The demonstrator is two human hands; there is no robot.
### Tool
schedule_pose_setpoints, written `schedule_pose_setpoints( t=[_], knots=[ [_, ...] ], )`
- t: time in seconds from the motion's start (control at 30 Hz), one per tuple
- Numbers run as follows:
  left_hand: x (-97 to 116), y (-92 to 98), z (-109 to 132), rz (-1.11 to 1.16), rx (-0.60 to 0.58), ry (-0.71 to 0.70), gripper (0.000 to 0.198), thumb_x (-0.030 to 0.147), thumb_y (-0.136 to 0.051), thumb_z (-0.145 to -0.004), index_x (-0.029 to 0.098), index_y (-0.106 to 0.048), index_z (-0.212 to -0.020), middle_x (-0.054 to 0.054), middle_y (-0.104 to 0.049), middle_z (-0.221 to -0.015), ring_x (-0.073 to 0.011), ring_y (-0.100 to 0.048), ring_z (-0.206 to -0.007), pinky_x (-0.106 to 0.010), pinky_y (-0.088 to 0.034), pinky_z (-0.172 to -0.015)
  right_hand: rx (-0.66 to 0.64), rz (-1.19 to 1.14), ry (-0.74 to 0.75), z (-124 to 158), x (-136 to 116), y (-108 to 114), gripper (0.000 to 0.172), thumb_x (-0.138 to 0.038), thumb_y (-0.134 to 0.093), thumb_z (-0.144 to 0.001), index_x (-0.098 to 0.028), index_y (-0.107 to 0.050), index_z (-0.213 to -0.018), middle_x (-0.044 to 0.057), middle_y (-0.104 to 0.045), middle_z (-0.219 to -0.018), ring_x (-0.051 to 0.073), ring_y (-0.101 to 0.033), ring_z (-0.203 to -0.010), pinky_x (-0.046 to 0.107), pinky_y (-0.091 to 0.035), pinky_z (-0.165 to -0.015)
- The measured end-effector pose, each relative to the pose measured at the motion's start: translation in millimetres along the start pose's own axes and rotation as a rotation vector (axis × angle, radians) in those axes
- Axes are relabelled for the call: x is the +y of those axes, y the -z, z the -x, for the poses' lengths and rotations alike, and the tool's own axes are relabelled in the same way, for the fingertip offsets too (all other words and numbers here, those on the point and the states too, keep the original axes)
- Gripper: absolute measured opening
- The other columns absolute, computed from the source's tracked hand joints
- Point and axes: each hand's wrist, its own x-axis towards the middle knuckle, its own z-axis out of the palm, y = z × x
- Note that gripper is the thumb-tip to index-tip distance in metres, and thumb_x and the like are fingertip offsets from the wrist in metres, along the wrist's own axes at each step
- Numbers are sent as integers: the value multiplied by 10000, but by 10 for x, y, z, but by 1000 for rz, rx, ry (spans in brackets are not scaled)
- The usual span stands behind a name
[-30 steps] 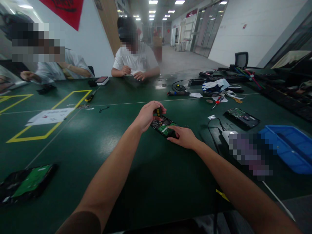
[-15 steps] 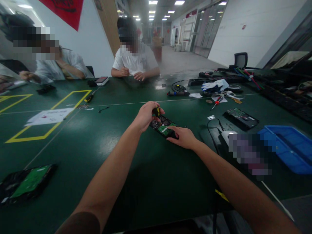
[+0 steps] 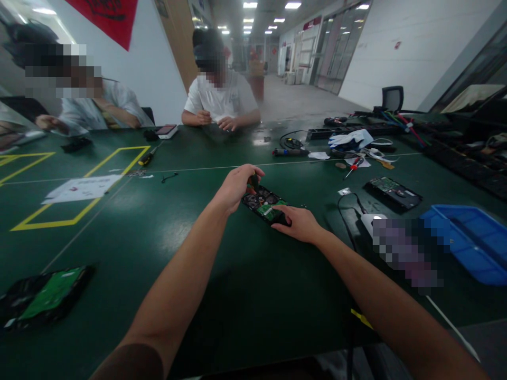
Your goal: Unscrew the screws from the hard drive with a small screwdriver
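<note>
A hard drive (image 3: 264,203) with a black casing and a green circuit board lies in front of me on the dark green table. My left hand (image 3: 240,186) is closed from above around a screwdriver (image 3: 254,182) with a dark handle, held upright over the far left part of the drive. Its tip is too small to make out. My right hand (image 3: 298,221) grips the near right end of the drive, fingers resting on the board and thumb along the side.
Another drive (image 3: 393,193) and a blue tray (image 3: 475,245) sit to the right, near a partly blurred white device with a cable. A similar drive (image 3: 49,295) lies at lower left. Tools, gloves (image 3: 350,139) and cables are spread at the back right. Two people sit across.
The screwdriver's handle has turned in my left hand; the yellow that showed before is now hardly visible. My right hand stays on the drive. The view has shifted slightly.
</note>
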Motion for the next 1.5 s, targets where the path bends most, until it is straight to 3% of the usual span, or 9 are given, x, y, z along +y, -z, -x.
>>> schedule_pose_setpoints(
  t=[0.33, 0.47, 0.67, 0.83, 1.03, 1.2, 1.33, 1.5],
  knots=[
    [-41, -89, -3, 149, 25, 57, 175, 267, -551, -853, 194, -600, -1005, -71, -704, -812, -195, -672, -771, -247, -441, -532, -7, -1, -7, 3, -16, 18, 570, -554, -658, -944, -287, -569, -1440, 16, -694, -884, 163, -611, -719, 273, -341, -628],
    [-61, -102, 1, 184, 21, 41, 155, 302, -568, -859, 185, -601, -954, -86, -705, -889, -210, -681, -849, -267, -489, -573, -3, -1, 7, 6, -13, 16, 565, -551, -654, -946, -282, -575, -1436, 17, -693, -882, 163, -606, -708, 274, -331, -622],
    [-37, -57, 1, 23, 0, -29, 211, 314, -552, -851, 165, -697, -821, -101, -665, -986, -207, -599, -935, -253, -499, -596, 0, -9, 3, 7, -21, 19, 573, -544, -661, -942, -275, -574, -1441, 18, -695, -888, 163, -611, -714, 274, -347, -633],
    [-18, -51, 3, 18, -10, -9, 202, 291, -560, -843, 176, -721, -879, -85, -653, -937, -193, -595, -886, -242, -477, -588, -10, -4, -2, 4, -20, 24, 585, -561, -656, -943, -275, -566, -1446, 21, -697, -893, 165, -616, -724, 274, -350, -629],
    [-12, -97, 25, 122, -52, 66, 167, 286, -575, -839, 183, -644, -952, -76, -690, -824, -189, -642, -755, -241, -443, -524, -5, 8, 1, 4, -14, 20, 575, -566, -652, -945, -283, -567, -1438, 17, -692, -889, 164, -609, -720, 278, -337, -623],
    [-18, -122, 32, 151, -29, 75, 149, 316, -593, -856, 181, -593, -921, -112, -727, -911, -220, -687, -865, -257, -480, -555, -8, -2, -3, 5, -16, 19, 567, -566, -647, -946, -285, -574, -1434, 14, -692, -889, 163, -606, -722, 280, -340, -628],
    [-1, -97, 31, 71, -13, 15, 150, 307, -589, -843, 168, -648, -851, -116, -714, -990, -224, -650, -956, -264, -505, -601, -6, -5, -4, 6, -15, 19, 569, -565, -649, -945, -284, -572, -1435, 16, -693, -896, 162, -606, -722, 276, -342, -629],
    [-1, -41, 5, -47, 28, -13, 222, 296, -552, -836, 161, -727, -816, -104, -692, -978, -202, -601, -907, -242, -450, -581, -11, -13, 1, 3, -7, 13, 573, -559, -648, -947, -286, -567, -1444, 12, -687, -891, 159, -598, -712, 274, -337, -621]
  ],
)
